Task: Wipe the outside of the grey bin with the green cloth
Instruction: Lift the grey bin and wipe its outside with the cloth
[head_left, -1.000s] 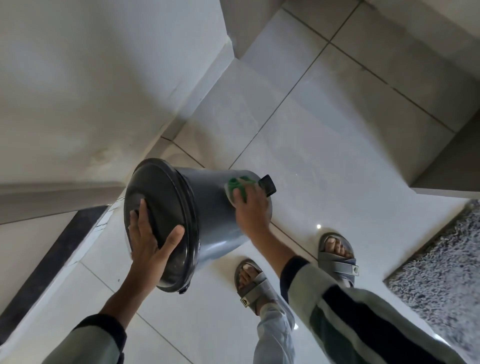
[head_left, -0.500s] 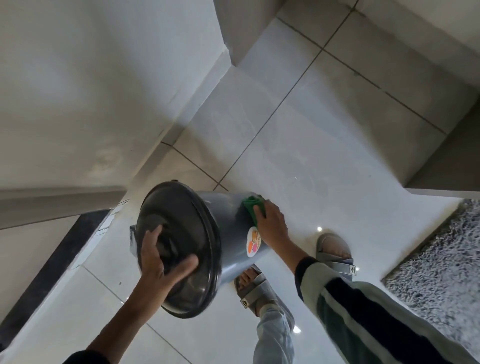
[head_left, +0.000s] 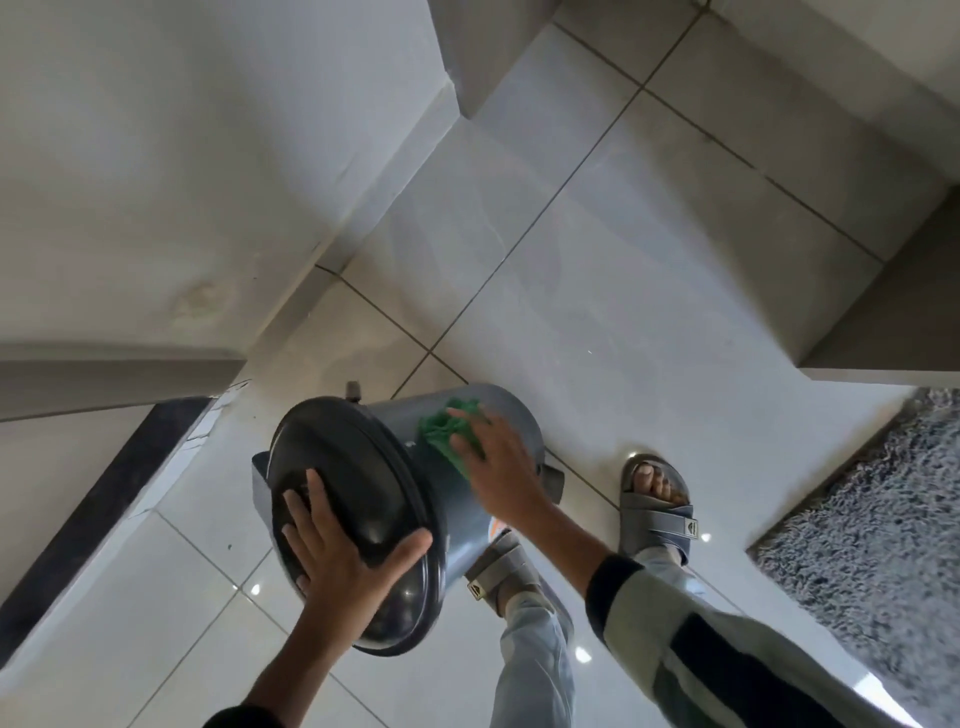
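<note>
A glossy pale grey tiled floor (head_left: 649, 270) fills the frame. A shaggy grey rug (head_left: 872, 530) lies at right. Grey strapped sandals (head_left: 658, 519) stand at lower centre.

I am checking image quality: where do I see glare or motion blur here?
Head view: small glare spots on the glossy floor; the right hand, green cloth and striped sleeve are slightly motion-smeared; the left hand on the black lid looks sharper.

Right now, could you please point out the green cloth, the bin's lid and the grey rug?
green cloth (head_left: 436, 431), head view: crumpled middle
bin's lid (head_left: 343, 452), head view: dark dome
grey rug (head_left: 872, 519), head view: shaggy pile
</note>
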